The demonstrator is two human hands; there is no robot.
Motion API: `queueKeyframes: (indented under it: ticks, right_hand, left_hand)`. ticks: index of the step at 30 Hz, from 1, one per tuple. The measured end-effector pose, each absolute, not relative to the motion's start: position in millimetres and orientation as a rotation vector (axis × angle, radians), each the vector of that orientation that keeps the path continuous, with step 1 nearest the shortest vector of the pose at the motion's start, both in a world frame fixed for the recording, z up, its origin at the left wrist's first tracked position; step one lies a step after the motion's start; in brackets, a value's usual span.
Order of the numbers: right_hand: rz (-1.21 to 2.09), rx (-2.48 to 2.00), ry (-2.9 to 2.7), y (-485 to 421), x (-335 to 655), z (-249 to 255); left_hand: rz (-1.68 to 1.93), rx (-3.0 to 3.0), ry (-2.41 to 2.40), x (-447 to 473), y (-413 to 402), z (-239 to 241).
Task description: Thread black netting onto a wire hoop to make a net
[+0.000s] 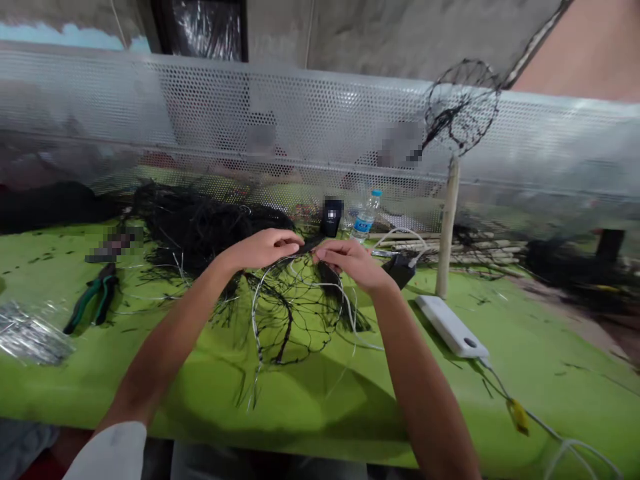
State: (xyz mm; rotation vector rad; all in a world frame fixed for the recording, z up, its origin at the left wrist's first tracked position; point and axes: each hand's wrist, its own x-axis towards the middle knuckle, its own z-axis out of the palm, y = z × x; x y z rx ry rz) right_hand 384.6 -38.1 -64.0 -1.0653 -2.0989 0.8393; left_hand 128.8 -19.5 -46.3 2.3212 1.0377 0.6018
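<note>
My left hand [270, 248] is closed in a pinch at the upper rim of a wire hoop [255, 310]. Black knotted netting [300, 327] hangs inside the hoop and spreads onto the green tabletop. Just right of it, my right hand [345, 259] pinches black cord [313, 243] at the same rim, thumb against forefinger. A dark tuft of strands [330, 290] dangles below that hand. The exact spot between the fingertips is too small to make out. A white cable [345, 300] curves behind and beside the hoop.
A heap of black cord [210, 223] lies behind my left hand. Pliers [93, 297] and a plastic bag [33, 333] sit at left. A water bottle [365, 217], a wooden post [447, 230] bearing a netted hoop [463, 107], and a white power bank [450, 327] stand rightward. Perforated sheeting [300, 120] borders the back.
</note>
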Motion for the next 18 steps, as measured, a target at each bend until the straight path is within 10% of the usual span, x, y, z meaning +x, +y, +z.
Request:
queueKeyframes:
  ticks: [18]
  right_hand:
    - [0.814,-0.445,-2.192,-117,338,15]
  left_hand:
    - [0.535,2.042,0.721,92,-110,15]
